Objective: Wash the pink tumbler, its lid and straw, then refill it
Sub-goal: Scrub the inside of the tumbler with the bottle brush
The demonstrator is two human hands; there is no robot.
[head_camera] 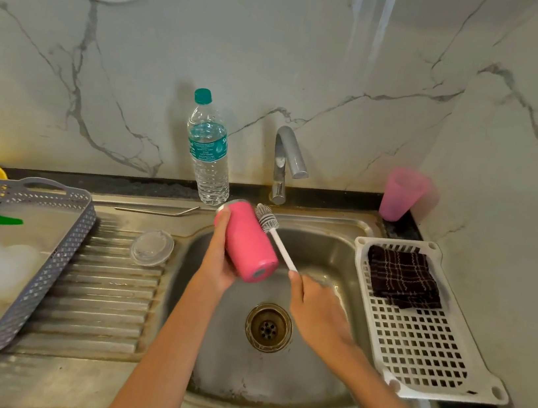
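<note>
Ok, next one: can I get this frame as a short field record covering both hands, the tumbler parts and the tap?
left hand: grips pink cylindrical tumbler, tilted, base toward camera, over steel sink
right hand: holds white-handled bottle brush, bristles beside tumbler's outside
lid: clear round plastic lid on draining board
straw: bent metal straw on ledge behind draining board
tap: chrome tap, no stream visible
bottle: upright clear water bottle, teal cap

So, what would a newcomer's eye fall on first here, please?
The bright pink tumbler stands out, held tilted over the sink in the left hand, with the right hand holding a white bottle brush beside it. Behind stands a water bottle with a teal cap; the clear lid and metal straw lie on the drainboard at left.
</note>
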